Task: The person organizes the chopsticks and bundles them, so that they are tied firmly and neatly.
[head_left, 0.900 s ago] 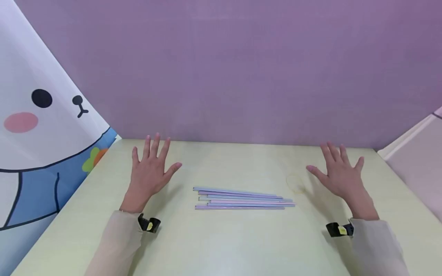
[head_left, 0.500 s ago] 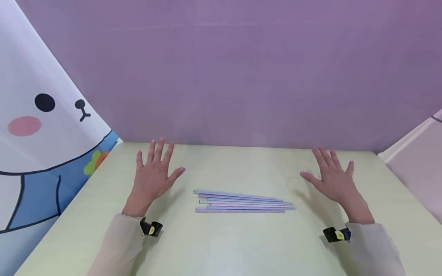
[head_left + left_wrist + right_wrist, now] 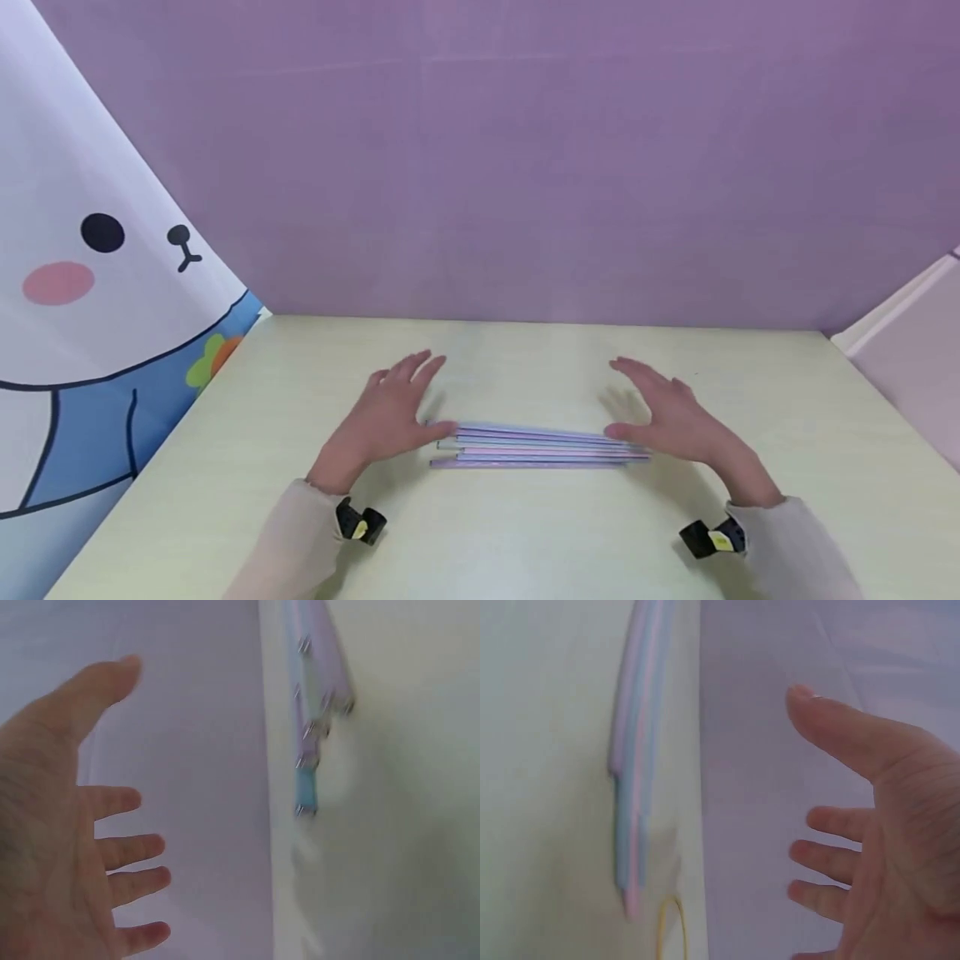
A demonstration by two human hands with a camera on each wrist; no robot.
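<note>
A loose bundle of slender pastel sticks, blue, pink, purple and pale green, lies sideways on the table; whether they are hollow is hard to tell. My left hand hovers at the bundle's left end, fingers spread and thumb over the tips. Over the right end is my right hand, its thumb and fingers apart in a wide curve. Neither hand holds anything. The right wrist view shows a thin yellow loop, like a rubber band, near the stick ends; my right hand hides it in the head view.
The pale table ends at a purple backdrop. At the left hangs a cloth with a cartoon animal print, and a pale panel stands on the right. Black wrist straps sit by the sleeves.
Both hands have moved inward from the table's sides to the ends of the bundle, their flat fingers turning inward. The yellow loop has gone from sight in the head view. The sticks lie as before.
</note>
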